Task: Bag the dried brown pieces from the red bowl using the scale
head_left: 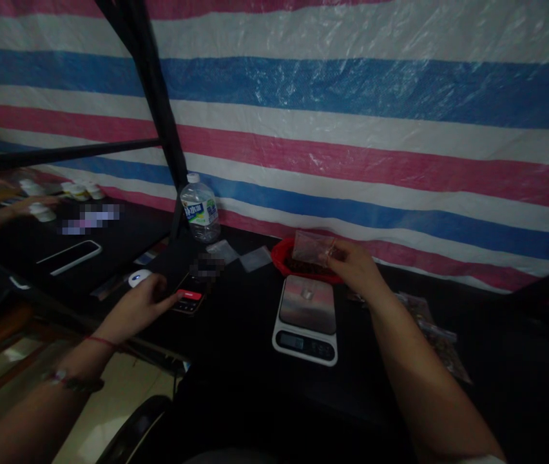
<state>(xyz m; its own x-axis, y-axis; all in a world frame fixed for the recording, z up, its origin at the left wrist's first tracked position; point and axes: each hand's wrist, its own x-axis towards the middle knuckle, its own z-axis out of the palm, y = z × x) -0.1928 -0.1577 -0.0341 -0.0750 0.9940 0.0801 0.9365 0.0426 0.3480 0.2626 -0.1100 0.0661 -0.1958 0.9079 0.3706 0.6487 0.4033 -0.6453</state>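
Your right hand pinches a clear plastic bag between thumb and fingers, holding it above a red basin with dark contents near the back edge of the black tabletop. Your left hand is near the tabletop's left edge, one finger reaching to a lit phone; whether its curled fingers grip anything, you cannot tell. Just beside its knuckles is a white rounded object.

Between your arms, nearer the front edge than the basin, sits a white scale with a shiny plate. At the back edge's left end stands a clear bottle; flat clear bags lie between it and the basin. Bags with brownish contents lie toward the right edge, past your right forearm.
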